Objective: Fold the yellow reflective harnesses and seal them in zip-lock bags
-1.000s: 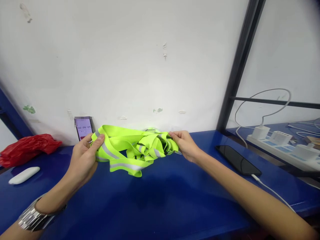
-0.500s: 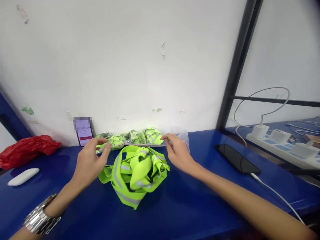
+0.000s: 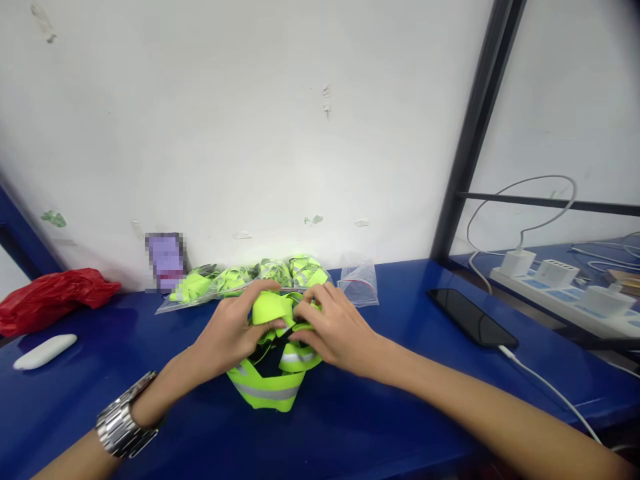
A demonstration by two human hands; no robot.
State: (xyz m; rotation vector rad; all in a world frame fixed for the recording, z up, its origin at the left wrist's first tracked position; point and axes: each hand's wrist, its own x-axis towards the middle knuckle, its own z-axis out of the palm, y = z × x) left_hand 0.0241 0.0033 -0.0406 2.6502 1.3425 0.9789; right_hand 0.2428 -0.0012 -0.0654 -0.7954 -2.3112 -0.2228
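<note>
A: What takes up most of the view?
B: A white wall (image 3: pixel 250 133) across the top, then a blue bench (image 3: pixel 380 420) below it.

A: And on that?
B: Largest is the row of yellow-green bundles (image 3: pixel 273 272) against the wall, just left of centre, gathered up in clear plastic. Those look finished, I'd judge. A crumpled red bag (image 3: pixel 55 299) lies at the left edge.

A: What about the piece being handled?
B: The loose strap bundle (image 3: pixel 267 390) is at lower centre, in front of that row. It's outside any plastic, its bands looped and uneven, so I'd call it only partly gathered.

A: The hands?
B: The left hand (image 3: pixel 225 333) pinches its upper loops between thumb and fingers; the right hand (image 3: pixel 345 327) grips bands on the other side.

A: Anything smaller?
B: A flat clear bag (image 3: pixel 363 283) right of the row, with no bundle in it, and a white case (image 3: pixel 45 352) at lower left.
</note>
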